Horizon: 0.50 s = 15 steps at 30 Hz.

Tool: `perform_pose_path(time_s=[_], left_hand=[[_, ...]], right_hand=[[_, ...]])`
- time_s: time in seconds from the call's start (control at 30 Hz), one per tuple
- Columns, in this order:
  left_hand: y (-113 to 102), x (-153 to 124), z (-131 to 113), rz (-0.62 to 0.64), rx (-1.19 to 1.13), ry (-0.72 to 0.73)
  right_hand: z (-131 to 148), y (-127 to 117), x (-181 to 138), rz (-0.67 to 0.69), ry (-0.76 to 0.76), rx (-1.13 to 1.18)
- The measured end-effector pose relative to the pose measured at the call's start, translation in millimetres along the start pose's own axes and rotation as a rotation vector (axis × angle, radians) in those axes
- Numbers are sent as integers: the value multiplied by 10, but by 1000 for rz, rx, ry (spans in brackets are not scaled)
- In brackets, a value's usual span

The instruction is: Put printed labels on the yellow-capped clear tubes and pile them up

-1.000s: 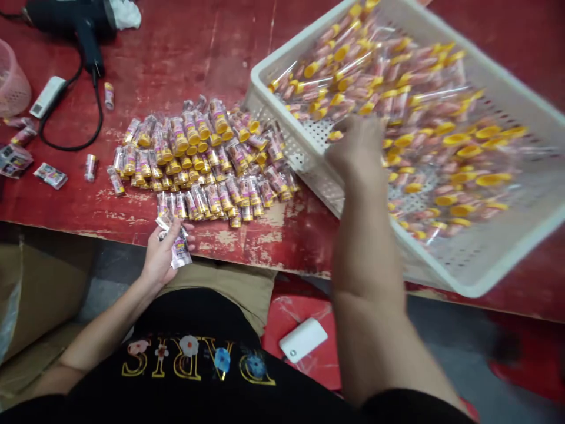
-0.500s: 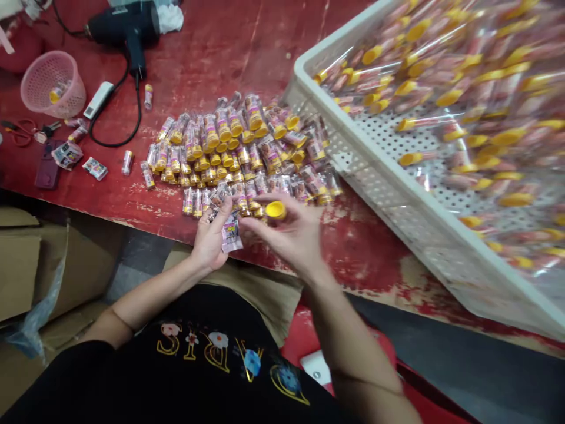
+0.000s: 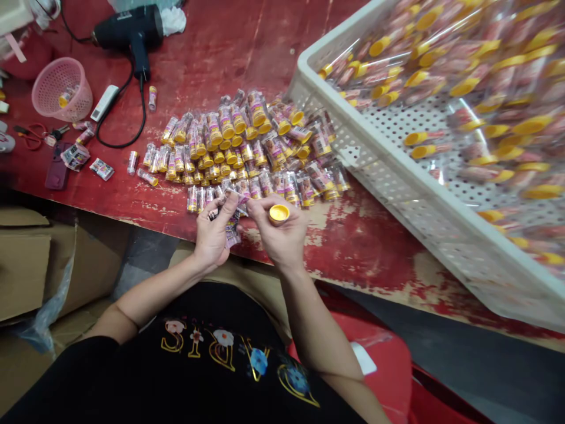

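My left hand [image 3: 214, 229] is closed on a small stack of printed plastic sleeves [image 3: 231, 228] at the near edge of the red table [image 3: 212, 53]. My right hand [image 3: 278, 232] is closed around a small yellow-capped tube [image 3: 279, 213], with the cap facing up; its thumb and forefinger reach toward the top sleeve. Both hands sit close together just in front of a pile of wrapped yellow-capped tubes [image 3: 238, 147]. A white perforated basket [image 3: 397, 176] full of unwrapped tubes stands tilted at the right.
A black heat gun [image 3: 130, 32] with its cord lies at the back left. Near it are a pink basket [image 3: 62, 88], a white remote-like device [image 3: 105, 103], scissors [image 3: 29, 131], and loose tubes and sleeves. Cardboard boxes [image 3: 24, 265] stand below the table's left edge.
My right hand left the basket with one tube and came to my left hand at the table's edge. The camera view swung left and down.
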<state>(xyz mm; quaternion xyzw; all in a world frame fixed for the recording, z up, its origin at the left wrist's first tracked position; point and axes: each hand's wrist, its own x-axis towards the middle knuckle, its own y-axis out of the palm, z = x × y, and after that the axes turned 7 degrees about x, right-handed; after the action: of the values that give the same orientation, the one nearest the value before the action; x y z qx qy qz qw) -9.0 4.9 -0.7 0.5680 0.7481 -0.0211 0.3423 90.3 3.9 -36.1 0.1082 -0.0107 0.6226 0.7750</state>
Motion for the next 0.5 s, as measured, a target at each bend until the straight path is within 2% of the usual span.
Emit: perform_pose_path(time_s=[0.1, 0.23, 0.37, 0.5], left_hand=[[13, 6, -30, 26, -30, -58], [24, 9, -68, 16, -36, -158], [21, -43, -66, 62, -7, -221], [-9, -92, -20, 122, 19, -212]], right_hand=[[3, -118, 6, 39, 4, 67], [82, -282, -93, 14, -102, 26], [157, -271, -190, -39, -144, 3], [174, -227, -225, -124, -177, 62]])
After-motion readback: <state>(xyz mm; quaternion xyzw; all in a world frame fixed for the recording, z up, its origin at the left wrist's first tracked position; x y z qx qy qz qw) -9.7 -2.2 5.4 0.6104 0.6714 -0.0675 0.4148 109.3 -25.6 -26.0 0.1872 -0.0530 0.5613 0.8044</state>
